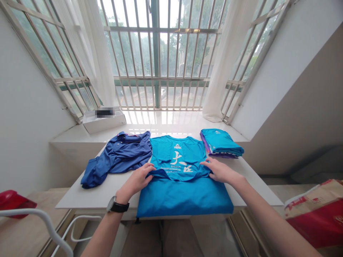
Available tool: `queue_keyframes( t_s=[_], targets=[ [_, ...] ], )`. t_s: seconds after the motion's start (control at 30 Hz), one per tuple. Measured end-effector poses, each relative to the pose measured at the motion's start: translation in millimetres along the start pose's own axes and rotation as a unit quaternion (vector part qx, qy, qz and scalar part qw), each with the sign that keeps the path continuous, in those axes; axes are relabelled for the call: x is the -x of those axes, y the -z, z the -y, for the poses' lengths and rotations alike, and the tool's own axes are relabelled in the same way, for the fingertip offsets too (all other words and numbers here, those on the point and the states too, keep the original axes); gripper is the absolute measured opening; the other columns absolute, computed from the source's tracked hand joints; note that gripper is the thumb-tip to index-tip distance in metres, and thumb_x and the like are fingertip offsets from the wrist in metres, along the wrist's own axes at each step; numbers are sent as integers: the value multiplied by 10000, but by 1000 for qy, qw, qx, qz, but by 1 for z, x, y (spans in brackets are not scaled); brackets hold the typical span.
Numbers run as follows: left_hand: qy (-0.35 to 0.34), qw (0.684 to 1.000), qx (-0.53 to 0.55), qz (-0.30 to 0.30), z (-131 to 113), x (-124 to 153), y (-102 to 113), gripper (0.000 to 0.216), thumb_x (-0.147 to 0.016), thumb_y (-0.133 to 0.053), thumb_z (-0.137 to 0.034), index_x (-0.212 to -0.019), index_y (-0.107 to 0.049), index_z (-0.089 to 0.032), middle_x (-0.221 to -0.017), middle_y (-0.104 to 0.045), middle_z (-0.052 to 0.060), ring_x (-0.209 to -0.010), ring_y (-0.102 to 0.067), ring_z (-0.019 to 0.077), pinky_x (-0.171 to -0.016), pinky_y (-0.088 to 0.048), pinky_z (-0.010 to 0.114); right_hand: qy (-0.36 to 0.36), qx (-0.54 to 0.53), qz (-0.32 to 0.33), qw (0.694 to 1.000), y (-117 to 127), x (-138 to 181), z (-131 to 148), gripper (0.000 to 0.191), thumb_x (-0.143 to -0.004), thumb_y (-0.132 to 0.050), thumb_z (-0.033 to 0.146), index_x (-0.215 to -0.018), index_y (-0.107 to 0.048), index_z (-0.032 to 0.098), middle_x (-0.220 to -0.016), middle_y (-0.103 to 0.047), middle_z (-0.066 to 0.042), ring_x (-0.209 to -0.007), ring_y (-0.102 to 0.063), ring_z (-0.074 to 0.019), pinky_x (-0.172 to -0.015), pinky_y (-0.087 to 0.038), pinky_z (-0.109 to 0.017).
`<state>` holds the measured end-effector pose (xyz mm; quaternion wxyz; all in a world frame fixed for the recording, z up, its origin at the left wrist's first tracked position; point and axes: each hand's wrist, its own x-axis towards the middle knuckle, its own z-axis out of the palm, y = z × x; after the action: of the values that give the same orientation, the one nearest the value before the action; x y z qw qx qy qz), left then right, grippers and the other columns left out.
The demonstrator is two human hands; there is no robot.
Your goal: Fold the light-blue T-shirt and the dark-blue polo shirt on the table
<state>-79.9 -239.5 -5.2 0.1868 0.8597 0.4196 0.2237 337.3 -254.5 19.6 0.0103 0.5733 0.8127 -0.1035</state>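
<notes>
A bright blue T-shirt (184,201) with white lettering lies on the white table in front of me. Its sides are folded in, and its middle is raised in a crease between my hands. My left hand (138,176), with a black-strapped watch on the wrist, pinches the shirt's left side. On the opposite side, my right hand (222,171) has its thumb and fingers closed on the fabric. The shirt's lower part lies flat to the table's front edge. A dark blue polo shirt (120,153) lies loosely crumpled to the left. At the right rests a stack of folded shirts (221,141).
The white table (72,196) stands against a white windowsill (171,123) below a barred window. A white box (104,121) sits on the sill's left. A red and tan bag (316,214) is at the lower right, a white tubular frame (40,217) at the lower left.
</notes>
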Motion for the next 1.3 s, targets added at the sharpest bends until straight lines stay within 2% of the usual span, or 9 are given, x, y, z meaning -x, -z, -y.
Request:
queue_keyframes(
  t_s=[0.17, 0.37, 0.53, 0.63, 0.8, 0.93, 1.07, 1.2, 1.3],
  targets=[
    [8, 1000, -6, -14, -7, 4, 4, 211, -924, -495, -229, -1013, -686, -232, -1302, -614, 99, -1102, -657, 247, -972, -523, 375, -5, 29, 26, 999, 11, -4, 0, 250, -771, -598, 156, -1009, -657, 207, -1191, -570, -115, -1025, -610, -254, -848, -479, -315],
    [42, 999, -32, 5, -8, 8, 10, 206, -907, -527, -226, -986, -717, -219, -1153, -703, 86, -1025, -684, 247, -906, -535, 343, -1, 44, 1, 999, 9, 9, -9, 180, -826, -595, 184, -992, -660, 208, -1198, -576, -113, -1005, -627, -246, -821, -480, -303],
    [80, 994, -72, 8, -10, 3, 11, 216, -911, -540, -256, -967, -744, -211, -1015, -758, 77, -922, -704, 261, -802, -527, 325, -57, 96, -1, 994, 19, 21, -1, 123, -869, -590, 239, -927, -692, 205, -1021, -634, -104, -899, -662, -248, -712, -474, -289],
    [54, 998, -27, -21, -19, -3, 14, 203, -898, -554, -260, -916, -747, -201, -981, -764, 74, -897, -704, 238, -812, -518, 313, -89, 103, 12, 991, 31, 25, 11, 122, -872, -575, 221, -891, -693, 198, -945, -669, -99, -830, -677, -247, -652, -449, -281],
    [-13, 987, 151, -53, -40, -11, 27, 157, -845, -595, -254, -889, -720, -171, -964, -751, 71, -892, -687, 201, -824, -522, 292, 2, -41, -36, 999, 56, 35, 22, 120, -866, -587, 280, -857, -684, 210, -888, -710, -55, -824, -658, -219, -688, -455, -278],
    [44, 965, 255, -48, -28, -17, 32, 261, -858, -556, -341, -933, -700, -136, -947, -738, 86, -813, -664, 189, -702, -523, 277, 28, -213, -51, 975, 68, 39, 8, 205, -849, -594, 395, -885, -677, 212, -889, -716, -37, -816, -655, -204, -742, -499, -283],
    [107, 979, 169, -34, 3, -27, 19, 259, -805, -546, -354, -868, -693, -150, -790, -713, 43, -709, -642, 182, -665, -517, 289, -9, -234, -26, 972, 50, 24, -18, 269, -834, -564, 453, -872, -658, 203, -869, -716, -53, -805, -652, -224, -723, -514, -316],
    [87, 993, 61, -59, 17, -32, 0, 196, -788, -542, -299, -812, -690, -174, -873, -720, 77, -831, -672, 219, -788, -530, 328, -45, -154, -39, 986, 12, 1, -35, 269, -855, -528, 423, -785, -644, 191, -845, -717, -81, -795, -647, -241, -723, -502, -342],
    [77, 994, 38, -73, 20, -30, -7, 218, -838, -526, -324, -856, -682, -174, -925, -712, 97, -859, -674, 226, -813, -538, 347, -55, -119, -68, 989, -11, -8, -37, 243, -884, -516, 361, -923, -660, 168, -968, -721, -118, -879, -663, -256, -775, -500, -348]
  ],
)
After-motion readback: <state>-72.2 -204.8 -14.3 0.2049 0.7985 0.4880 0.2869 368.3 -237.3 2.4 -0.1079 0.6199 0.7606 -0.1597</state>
